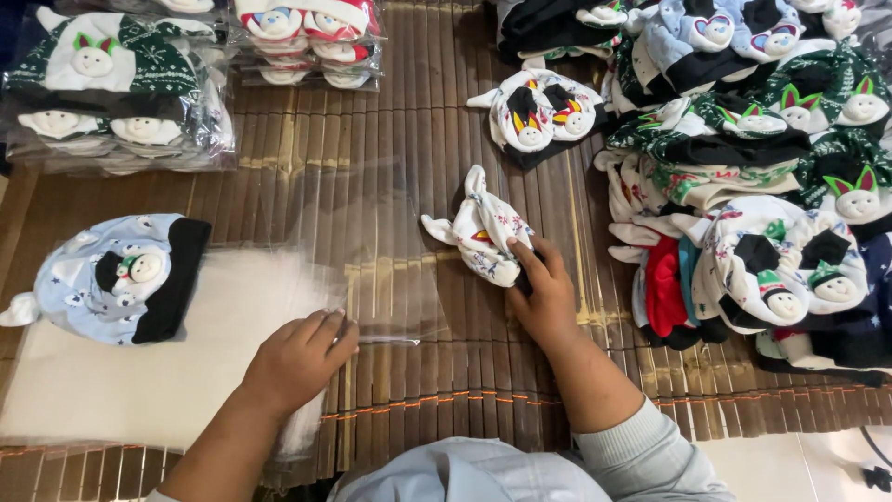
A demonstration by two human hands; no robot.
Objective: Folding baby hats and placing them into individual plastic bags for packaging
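My right hand (544,297) grips a small white patterned baby hat (483,237) with knotted ears, lying on the bamboo mat (418,121). My left hand (302,353) rests with fingers curled on the edge of a clear plastic bag (372,242) spread on the mat, beside a stack of clear bags (186,372). A light blue hat with a black band and a snowman face (116,279) lies on that stack at the left.
A big heap of loose hats (753,167) fills the right side. One white hat with black ears (539,112) lies apart near the top middle. Bagged hats are stacked at top left (111,93) and top middle (311,42).
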